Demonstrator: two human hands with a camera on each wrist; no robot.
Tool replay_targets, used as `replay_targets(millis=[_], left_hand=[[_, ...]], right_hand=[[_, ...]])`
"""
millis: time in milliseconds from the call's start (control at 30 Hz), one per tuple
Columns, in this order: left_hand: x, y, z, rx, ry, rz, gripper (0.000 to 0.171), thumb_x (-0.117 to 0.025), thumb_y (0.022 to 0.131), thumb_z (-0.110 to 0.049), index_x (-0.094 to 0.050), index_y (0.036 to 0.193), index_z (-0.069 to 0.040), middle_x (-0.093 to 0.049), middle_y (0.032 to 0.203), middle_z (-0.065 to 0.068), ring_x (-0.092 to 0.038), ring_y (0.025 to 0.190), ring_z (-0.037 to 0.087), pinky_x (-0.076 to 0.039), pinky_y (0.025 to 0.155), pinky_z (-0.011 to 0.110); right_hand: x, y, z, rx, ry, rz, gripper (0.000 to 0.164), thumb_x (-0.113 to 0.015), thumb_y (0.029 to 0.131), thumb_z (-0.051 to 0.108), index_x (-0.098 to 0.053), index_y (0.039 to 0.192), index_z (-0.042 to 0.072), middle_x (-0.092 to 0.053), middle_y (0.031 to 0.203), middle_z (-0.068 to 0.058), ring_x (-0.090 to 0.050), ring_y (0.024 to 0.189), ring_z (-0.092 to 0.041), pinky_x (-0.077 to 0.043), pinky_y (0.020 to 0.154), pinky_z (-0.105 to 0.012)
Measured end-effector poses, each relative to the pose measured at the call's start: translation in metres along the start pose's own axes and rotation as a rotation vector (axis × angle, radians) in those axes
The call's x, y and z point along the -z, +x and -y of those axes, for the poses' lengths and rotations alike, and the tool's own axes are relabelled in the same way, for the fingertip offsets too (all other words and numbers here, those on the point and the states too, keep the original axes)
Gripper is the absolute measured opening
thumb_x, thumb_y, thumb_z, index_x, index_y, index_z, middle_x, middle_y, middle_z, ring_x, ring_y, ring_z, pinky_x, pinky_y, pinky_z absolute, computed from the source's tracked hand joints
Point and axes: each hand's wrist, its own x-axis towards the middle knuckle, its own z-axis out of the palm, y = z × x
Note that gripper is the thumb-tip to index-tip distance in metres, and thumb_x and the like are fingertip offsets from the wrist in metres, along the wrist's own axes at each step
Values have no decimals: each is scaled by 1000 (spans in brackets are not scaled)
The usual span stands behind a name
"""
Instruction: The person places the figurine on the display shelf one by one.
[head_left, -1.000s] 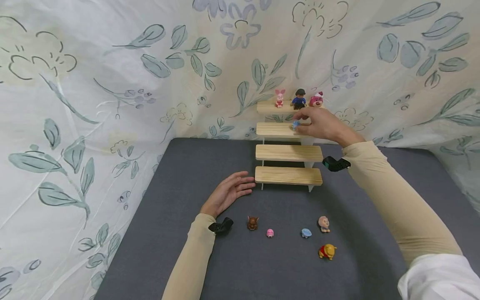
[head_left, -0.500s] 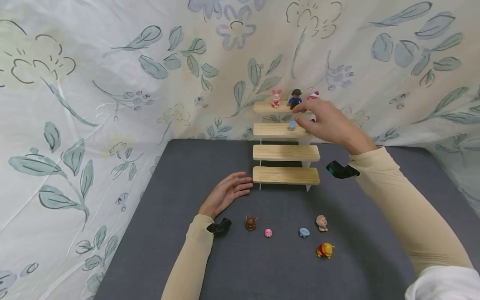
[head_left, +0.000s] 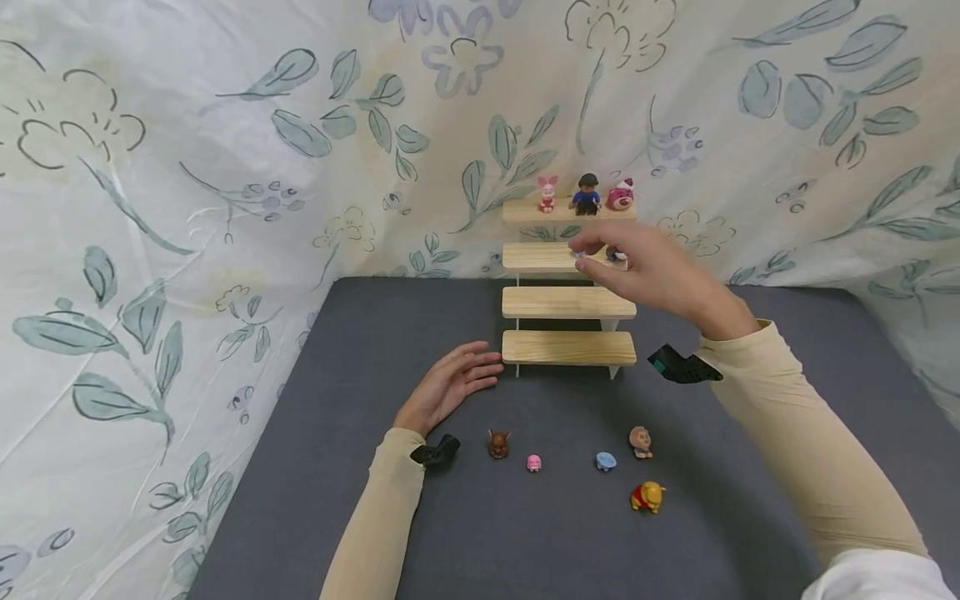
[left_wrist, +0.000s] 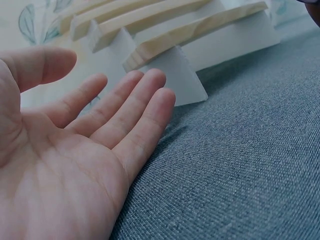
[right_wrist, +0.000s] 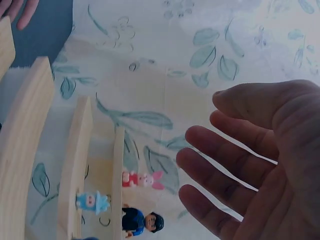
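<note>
Near: yellow figurine [head_left: 647, 497] on table [head_left: 517, 542]. Farther: left hand [head_left: 450, 386], relaxed, holding nothing, beside left end of lowest shelf [head_left: 568, 344]. Beyond: right hand [head_left: 651, 271], fingers parted, gripping nothing, near blue figurine [right_wrist: 93, 201] on second-highest shelf [head_left: 534, 257]. Farthest: top shelf [head_left: 519, 213].

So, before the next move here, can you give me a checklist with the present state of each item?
1. Right hand holds nothing: ok, its fingers are apart with nothing between them.
2. Blue figure upright on the second step from the top: ok.
3. Head view of that figure unobstructed: not ok, the right hand partly covers it.
4. Dark figure beside it upright: cannot tell, partly hidden.
5. Pig, man and pink bear on the top step: ok.
6. Left hand off the bottom step: cannot tell.
</note>
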Motion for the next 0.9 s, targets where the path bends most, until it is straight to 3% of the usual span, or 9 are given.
replay_targets(millis=[233,433,633,900], left_hand=[[0,-1,-1,-8,-9,-4,56,-42,111,-23,-25,158,2,-40,156,26,-56,133,25,-45,116,42],[-1,-2,-1,-3,-11,-7,57,-43,110,-23,-25,157,3,-39,156,27,-57,132,25,-44,117,43],[0,-3,-1,-7,-4,3,57,-42,110,-23,-24,157,4,-40,155,26,-58,131,24,-46,116,41],[1,-3,-2,1,-6,2,55,-39,111,-21,-23,158,4,-42,154,24,-58,130,23,-46,116,42]], right_hand=[[-11,-10,7,32,18,41,30,-65,100,19,-66,128,9,-68,126,-8,-62,115,-25,-57,86,-50],[-21,-20,13,23,25,58,30,-67,99,20,-67,128,10,-69,124,-6,-63,115,-24,-56,92,-50],[-30,-29,18,111,48,58,30,-67,99,18,-67,128,10,-69,124,-5,-62,111,-23,-55,88,-47],[-45,-47,25,70,86,101,32,-66,100,23,-65,131,13,-67,128,-3,-61,118,-21,-57,92,-46]])
